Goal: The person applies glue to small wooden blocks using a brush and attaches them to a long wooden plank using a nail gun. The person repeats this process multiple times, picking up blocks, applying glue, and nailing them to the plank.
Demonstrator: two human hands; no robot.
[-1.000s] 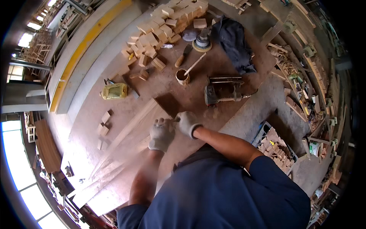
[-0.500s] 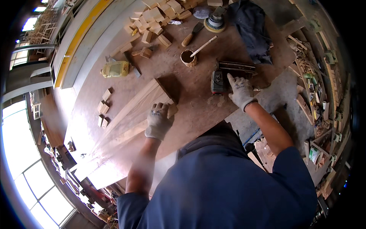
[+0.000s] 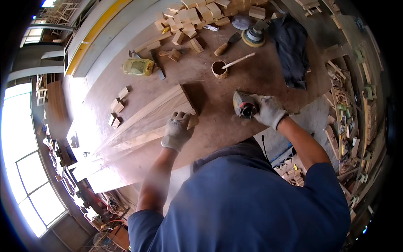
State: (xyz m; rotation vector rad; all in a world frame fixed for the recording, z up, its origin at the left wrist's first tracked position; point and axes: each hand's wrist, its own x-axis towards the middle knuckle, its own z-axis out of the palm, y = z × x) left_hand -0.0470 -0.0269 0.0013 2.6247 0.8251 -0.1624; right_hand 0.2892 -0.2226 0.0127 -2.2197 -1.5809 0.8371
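A long wooden board (image 3: 155, 110), seemingly joined from several strips, lies on the brown worktable, its near end raised above the surface. My left hand (image 3: 178, 129), in a pale work glove, curls its fingers over the board's edge by that end. A pale wood end (image 3: 193, 121) sticks out beside those fingers. To the right, my gloved right hand (image 3: 269, 111) is closed round a dark grey and red handheld power tool (image 3: 244, 105), shaped like an electric planer. Its grip is partly hidden by my hand.
Wood blocks (image 3: 189, 17) are heaped at the far side. Nearer stand a small pot (image 3: 219, 69) with a stick, a wood-handled scraper (image 3: 227, 45), a round sander (image 3: 254, 35), dark cloth (image 3: 289, 50) and a yellowish plastic bottle (image 3: 138, 66). Small blocks (image 3: 117, 105) lie left of the board.
My right hand has gone from an extended finger beside the power tool to a grip on it. The tool is turned from its earlier pose. My left hand stays at the board.
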